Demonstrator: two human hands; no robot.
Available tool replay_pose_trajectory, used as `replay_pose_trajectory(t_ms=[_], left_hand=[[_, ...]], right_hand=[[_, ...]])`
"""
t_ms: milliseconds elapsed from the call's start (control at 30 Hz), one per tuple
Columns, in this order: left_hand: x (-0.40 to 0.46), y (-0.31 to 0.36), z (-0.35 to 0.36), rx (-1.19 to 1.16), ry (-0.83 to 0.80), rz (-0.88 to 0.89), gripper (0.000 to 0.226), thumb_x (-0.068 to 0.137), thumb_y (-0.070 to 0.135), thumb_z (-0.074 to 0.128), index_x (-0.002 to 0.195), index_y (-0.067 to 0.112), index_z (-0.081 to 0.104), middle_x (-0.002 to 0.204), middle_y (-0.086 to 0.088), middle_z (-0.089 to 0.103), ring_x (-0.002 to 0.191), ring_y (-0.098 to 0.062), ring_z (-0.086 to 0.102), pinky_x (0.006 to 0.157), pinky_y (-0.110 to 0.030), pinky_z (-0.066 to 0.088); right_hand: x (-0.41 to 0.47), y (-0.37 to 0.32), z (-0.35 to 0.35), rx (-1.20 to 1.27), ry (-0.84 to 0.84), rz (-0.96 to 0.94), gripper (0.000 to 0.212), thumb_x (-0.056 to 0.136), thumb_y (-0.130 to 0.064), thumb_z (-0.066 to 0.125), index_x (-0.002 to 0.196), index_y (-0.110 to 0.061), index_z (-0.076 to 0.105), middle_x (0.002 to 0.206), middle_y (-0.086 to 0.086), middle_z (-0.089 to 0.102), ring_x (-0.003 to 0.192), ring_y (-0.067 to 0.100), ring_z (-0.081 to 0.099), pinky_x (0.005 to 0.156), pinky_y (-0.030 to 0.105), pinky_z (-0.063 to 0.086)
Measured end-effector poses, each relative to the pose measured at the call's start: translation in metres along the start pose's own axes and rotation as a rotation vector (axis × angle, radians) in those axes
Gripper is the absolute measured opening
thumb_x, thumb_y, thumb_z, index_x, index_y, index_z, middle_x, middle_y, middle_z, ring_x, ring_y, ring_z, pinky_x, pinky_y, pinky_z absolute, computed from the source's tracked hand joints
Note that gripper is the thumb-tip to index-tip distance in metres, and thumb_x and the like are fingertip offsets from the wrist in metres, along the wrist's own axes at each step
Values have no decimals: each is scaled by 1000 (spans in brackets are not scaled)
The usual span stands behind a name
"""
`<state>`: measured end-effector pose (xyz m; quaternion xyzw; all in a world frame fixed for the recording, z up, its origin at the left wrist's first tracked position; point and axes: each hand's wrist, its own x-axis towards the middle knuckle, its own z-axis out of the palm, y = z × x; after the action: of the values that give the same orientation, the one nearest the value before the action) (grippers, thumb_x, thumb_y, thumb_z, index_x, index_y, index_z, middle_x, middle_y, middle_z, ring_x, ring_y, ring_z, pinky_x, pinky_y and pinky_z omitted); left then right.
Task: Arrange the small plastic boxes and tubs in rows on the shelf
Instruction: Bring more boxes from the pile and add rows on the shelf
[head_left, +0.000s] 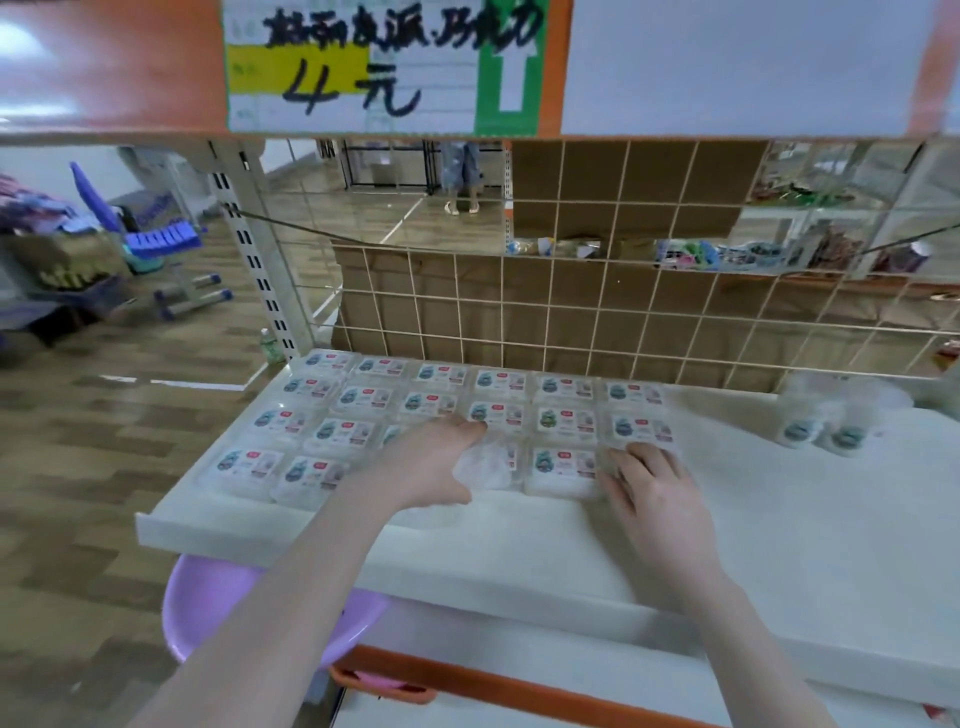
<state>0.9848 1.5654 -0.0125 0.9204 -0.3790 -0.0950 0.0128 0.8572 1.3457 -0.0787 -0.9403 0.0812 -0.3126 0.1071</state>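
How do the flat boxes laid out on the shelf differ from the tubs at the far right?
The flat boxes lie label-up in tight rows on the shelf, edges touching; the tubs sit loose in a small cluster, apart from the grid. The boxes look low and rectangular, the tubs rounder and taller. Both hands are at the boxes; none touches the tubs. Both are clear plastic with similar labels.

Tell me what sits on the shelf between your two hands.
In the head view, two front-row boxes: one partly under the left hand, and one fully visible just left of the right hand.

Boxes (563, 418) lie in rows on the shelf's (779, 519) left — tubs (823, 434) well apart, right.
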Motion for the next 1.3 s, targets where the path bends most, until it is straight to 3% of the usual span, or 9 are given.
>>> replay_pose_trajectory(t_ms=[167, 333, 500, 833, 933, 1100, 1300], left_hand=[[-3, -1, -6, -45, 35, 39, 56, 79, 30, 66, 129, 13, 51, 130, -6, 49, 118, -21, 46, 89, -29, 38], [-9, -9, -15, -177, 56, 36, 51, 88, 33, 61, 137, 26, 49, 142, 7, 46, 129, -11, 40, 99, -20, 29], [-7, -15, -26, -351, 59, -11, 42, 89, 33, 58, 131, 33, 54, 136, 16, 51, 120, -5, 45, 82, -12, 29], [4, -20, -39, -347, -43, 18, 41, 93, 34, 54, 133, 26, 52, 139, 10, 49, 118, -3, 46, 91, -13, 29], [7, -21, -35, -403, 27, -3, 36, 95, 32, 51, 130, 28, 54, 137, 10, 51, 121, -8, 48, 93, -16, 31], [9, -21, -24, -350, 180, 6, 37, 95, 27, 53, 131, 24, 54, 137, 7, 51, 124, -11, 46, 91, -10, 25], [10, -21, -11, -314, 215, 9, 56, 85, 37, 63, 138, 35, 45, 143, 10, 43, 123, -14, 47, 100, -28, 39]], right_hand=[[-1, 1, 2, 15, 25, -5, 18, 70, -6, 79, 85, -6, 69, 85, 12, 65, 79, 37, 61, 73, 42, 52], [-1, 3, 6, 19, 29, 5, 21, 70, -6, 79, 89, -4, 70, 89, 13, 66, 82, 38, 62, 75, 44, 53], [-2, 5, 9, 17, 35, 9, 23, 71, -6, 79, 92, -4, 70, 90, 13, 66, 83, 38, 62, 76, 44, 52], [-2, 5, 10, 24, 57, 15, 23, 71, -7, 78, 92, -3, 70, 91, 14, 66, 83, 37, 62, 76, 44, 53], [-2, 4, 10, 25, 57, 24, 22, 71, -7, 78, 92, -3, 70, 92, 14, 66, 84, 38, 62, 77, 44, 53], [-2, 4, 10, 29, 63, 14, 21, 71, -7, 78, 91, -4, 70, 91, 13, 66, 83, 38, 62, 75, 43, 52], [-2, 5, 11, 26, 66, 10, 23, 70, -6, 80, 91, -4, 70, 91, 13, 66, 84, 37, 62, 76, 43, 52]])
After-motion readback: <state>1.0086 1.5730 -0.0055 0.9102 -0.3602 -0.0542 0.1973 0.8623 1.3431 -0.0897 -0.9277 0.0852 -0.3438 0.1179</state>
